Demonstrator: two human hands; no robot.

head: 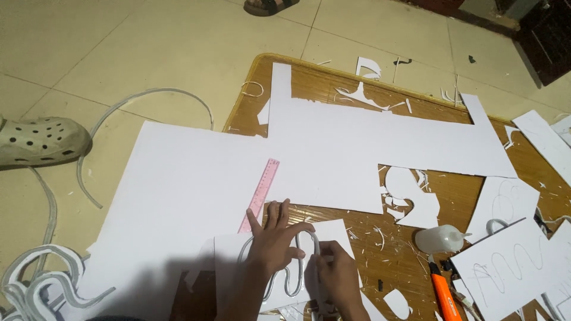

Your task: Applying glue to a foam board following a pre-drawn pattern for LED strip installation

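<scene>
Left hand (275, 238) lay flat, fingers spread, pinning the wavy white flexible strip (292, 284) | right hand (340, 278) pinched the strip's loop at 6 o'clock on the small white foam card (333, 230) | pink plastic ruler (260, 194) at 11 o'clock | strip likely light, bendy, springy; best held at bends.

Wood board (333, 89) on tile floor (148, 47) w/ white sheets (333, 137), pink ruler (260, 194), scraps, prob. glue bottle (440, 239).
</scene>
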